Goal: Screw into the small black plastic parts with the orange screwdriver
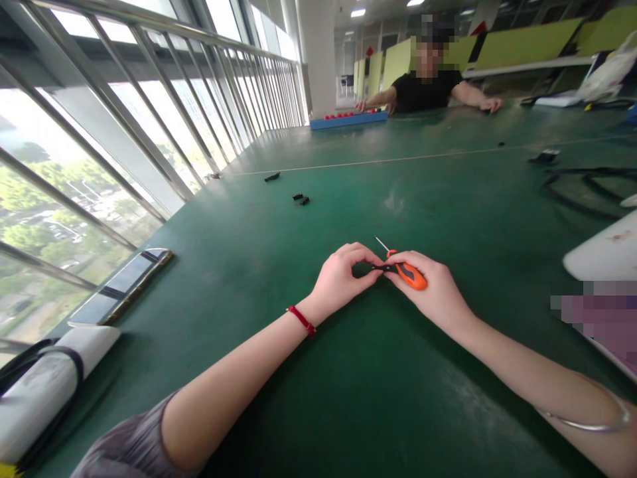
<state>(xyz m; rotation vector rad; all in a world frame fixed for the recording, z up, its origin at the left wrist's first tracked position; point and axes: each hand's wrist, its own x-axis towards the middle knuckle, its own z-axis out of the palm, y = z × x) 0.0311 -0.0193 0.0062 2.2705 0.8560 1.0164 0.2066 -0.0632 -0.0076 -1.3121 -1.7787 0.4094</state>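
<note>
My left hand [346, 271] pinches a small black part [381, 268] between thumb and fingertips, just above the green table. Meeting it from the other side, my right hand [430, 282] is closed round a screwdriver [412, 276] with an orange and dark grey handle. The screwdriver's thin metal shaft points up and away to the left, past the fingers. My right fingertips also touch the black part's near end. Fingers hide much of the part, so its kind does not show.
Small black pieces [301, 198] lie farther out on the green table [279, 279]. A phone [122, 285] and a white cable-wrapped object [54, 392] are at left, by a metal railing. Across sits a person [423, 89] beside a blue rack [348, 120]. Black cables [582, 182] lie at right.
</note>
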